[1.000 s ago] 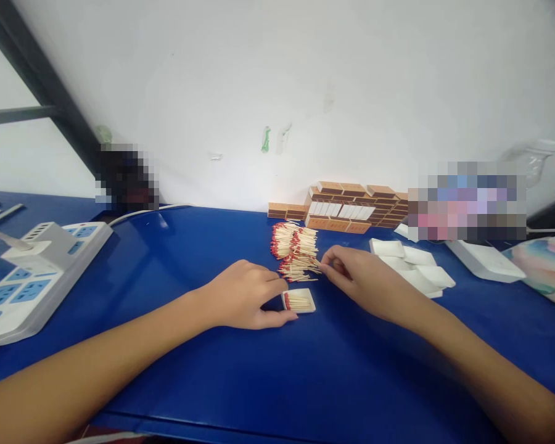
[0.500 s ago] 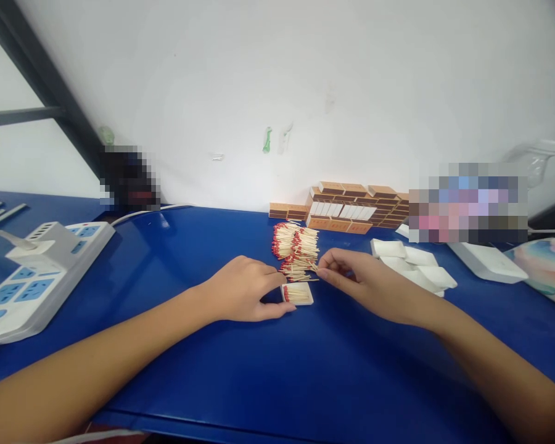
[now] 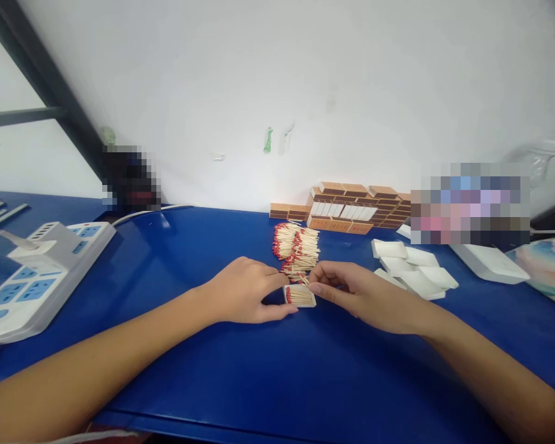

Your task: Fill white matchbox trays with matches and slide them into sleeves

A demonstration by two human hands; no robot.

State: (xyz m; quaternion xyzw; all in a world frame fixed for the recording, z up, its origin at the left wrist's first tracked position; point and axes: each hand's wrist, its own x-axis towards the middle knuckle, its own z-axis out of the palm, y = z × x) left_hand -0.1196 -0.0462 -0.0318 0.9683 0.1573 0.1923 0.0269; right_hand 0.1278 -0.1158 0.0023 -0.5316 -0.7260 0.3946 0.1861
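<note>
A small white matchbox tray (image 3: 312, 304) lies on the blue table, with a row of red-headed matches (image 3: 298, 295) inside. My left hand (image 3: 244, 290) steadies its left end, thumb at the near side and forefinger at the far side. Over the tray's right end is my right hand (image 3: 358, 291), thumb and forefinger pinched on matches (image 3: 304, 280) whose number I cannot make out. Just behind the tray spreads a heap of loose matches (image 3: 296, 243), red heads mostly to the left.
Brown matchboxes (image 3: 342, 225) are stacked against the wall, some showing white ends. Several white trays (image 3: 398, 266) lie to the right, near a larger white box (image 3: 493, 262). A power strip (image 3: 50, 277) sits at the left. Two areas are blurred out.
My right hand has moved left and nearer, from the edge of the match heap to above the tray's right end. My left hand stays at the tray.
</note>
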